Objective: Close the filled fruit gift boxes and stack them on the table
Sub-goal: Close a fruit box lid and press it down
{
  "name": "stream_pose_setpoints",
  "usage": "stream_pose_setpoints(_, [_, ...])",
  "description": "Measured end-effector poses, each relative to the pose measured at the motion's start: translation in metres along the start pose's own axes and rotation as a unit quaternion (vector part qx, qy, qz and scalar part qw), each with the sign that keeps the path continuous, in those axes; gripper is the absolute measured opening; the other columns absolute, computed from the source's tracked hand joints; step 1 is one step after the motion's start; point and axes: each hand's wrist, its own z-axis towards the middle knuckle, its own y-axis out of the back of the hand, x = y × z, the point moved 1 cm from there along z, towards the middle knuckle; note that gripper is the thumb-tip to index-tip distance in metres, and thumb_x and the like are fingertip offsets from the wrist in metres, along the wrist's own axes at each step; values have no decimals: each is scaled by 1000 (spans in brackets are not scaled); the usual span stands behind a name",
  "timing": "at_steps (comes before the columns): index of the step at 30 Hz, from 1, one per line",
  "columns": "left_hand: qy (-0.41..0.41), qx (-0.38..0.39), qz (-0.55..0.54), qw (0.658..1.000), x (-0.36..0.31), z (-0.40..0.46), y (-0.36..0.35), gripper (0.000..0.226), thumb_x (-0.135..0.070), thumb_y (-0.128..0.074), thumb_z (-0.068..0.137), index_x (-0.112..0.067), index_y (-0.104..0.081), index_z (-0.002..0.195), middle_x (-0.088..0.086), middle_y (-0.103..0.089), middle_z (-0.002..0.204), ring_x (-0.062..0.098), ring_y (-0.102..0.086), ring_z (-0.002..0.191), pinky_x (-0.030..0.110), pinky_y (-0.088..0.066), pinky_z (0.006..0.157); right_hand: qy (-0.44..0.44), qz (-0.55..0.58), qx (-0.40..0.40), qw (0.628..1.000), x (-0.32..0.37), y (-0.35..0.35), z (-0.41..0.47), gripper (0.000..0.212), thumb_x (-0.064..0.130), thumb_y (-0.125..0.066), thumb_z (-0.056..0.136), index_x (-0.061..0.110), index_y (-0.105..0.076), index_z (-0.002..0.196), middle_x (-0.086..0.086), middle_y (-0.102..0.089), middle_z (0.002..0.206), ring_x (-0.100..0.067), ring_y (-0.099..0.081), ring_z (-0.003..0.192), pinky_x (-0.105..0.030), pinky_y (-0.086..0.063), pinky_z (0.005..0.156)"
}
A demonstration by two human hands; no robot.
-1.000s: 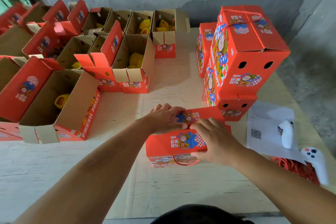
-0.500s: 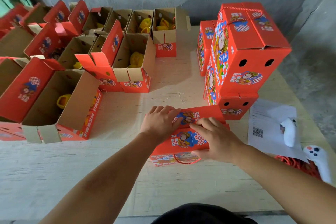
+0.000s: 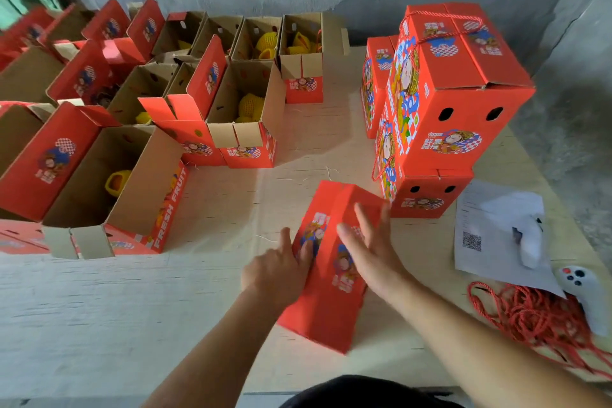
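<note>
1. We have the closed red gift box (image 3: 334, 262) on the table (image 3: 165, 291) right before us, its long axis running away and slightly rightward.
2. Our left hand (image 3: 276, 270) grips its left side; our right hand (image 3: 367, 245) lies flat on top, fingers straight.
3. The stack (image 3: 447, 109) stands beyond to the right, nearer our right hand.

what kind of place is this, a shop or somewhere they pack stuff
Probably a small fruit packing room, not a shop: rows of open boxes holding netted yellow fruit, a stack of closed boxes, loose red handle cord, bare concrete walls.
</note>
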Motion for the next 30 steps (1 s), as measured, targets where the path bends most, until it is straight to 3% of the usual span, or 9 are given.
stream_pose_setpoints(3, [-27, 74, -228, 970, -16, -33, -13, 53, -31, -29, 107, -4, -16, 151, 42, -66, 109, 38, -72, 66, 36, -56, 52, 92, -115, 57, 987, 18, 5, 32, 88, 47, -72, 93, 30, -22, 164, -2, 23, 170, 12, 27, 144, -4, 3, 114])
stream_pose_setpoints(5, [17, 185, -289, 939, -24, -52, -19, 54, -64, -42, 101, -19, -41, 131, 19, -75, 77, 31, -71, 56, 28, -53, 48, 104, -193, 59, 974, 25, 15, 47, 90, 52, -71, 92, 29, -22, 163, -4, 2, 173, -11, -8, 157, -28, -21, 124])
stream_pose_setpoints(7, [-7, 235, -177, 956, -23, -48, -23, 71, -89, -42, 85, -24, -62, 107, 6, -77, 82, 25, -74, 77, 28, -51, 65, 40, -238, 15, 970, 27, 20, 50, 92, 71, -61, 86, 31, -24, 160, -11, -33, 161, -30, -38, 146, -46, -40, 115])
stream_pose_setpoints(11, [-80, -20, -24, 996, -2, -13, 1, 78, -101, -51, 61, -30, -67, 90, -16, -63, 99, 15, -61, 100, 30, -42, 75, 41, -390, -16, 920, 10, 17, 6, 91, 87, -38, 83, 37, -24, 158, -2, -48, 140, -36, -58, 117, -46, -51, 92])
stream_pose_setpoints(13, [-142, -107, 22, 984, 7, 2, 5, 83, -104, -47, 56, -29, -64, 85, -11, -57, 106, 19, -53, 101, 34, -42, 85, 78, -447, -58, 889, 1, 22, -13, 88, 85, -32, 87, 36, -24, 159, -1, -52, 134, -34, -62, 104, -43, -51, 80])
stream_pose_setpoints(16, [-302, -218, -5, 928, 8, 19, 7, 92, -101, -54, 62, -25, -63, 114, -1, -55, 122, 24, -51, 109, 40, -46, 93, 69, -425, -47, 902, -4, 29, -9, 85, 83, -36, 88, 35, -26, 157, -2, -55, 132, -33, -62, 106, -42, -53, 79])
stream_pose_setpoints(20, [-422, -93, 25, 901, 8, 49, 21, 109, -84, -72, 67, -25, -43, 154, 0, -37, 159, 24, -32, 148, 47, -30, 124, 69, -377, -12, 924, -4, 51, 11, 76, 75, -44, 92, 37, -29, 156, -2, -54, 142, -35, -59, 122, -46, -53, 90])
stream_pose_setpoints(26, [-403, -164, 97, 895, -2, 47, 8, 98, -76, -78, 63, -24, -54, 142, 2, -53, 136, 28, -50, 117, 48, -49, 102, 142, -443, 92, 880, -1, 92, 33, 76, 79, -32, 91, 45, -26, 158, 10, -46, 150, -25, -56, 130, -45, -53, 96])
stream_pose_setpoints(30, [-368, -181, 59, 910, -12, 42, -5, 104, -77, -77, 59, -24, -55, 145, 2, -54, 138, 30, -48, 122, 46, -45, 105, 142, -442, 102, 880, 2, 98, 42, 71, 75, -35, 95, 46, -24, 158, 10, -45, 154, -26, -52, 135, -48, -51, 102])
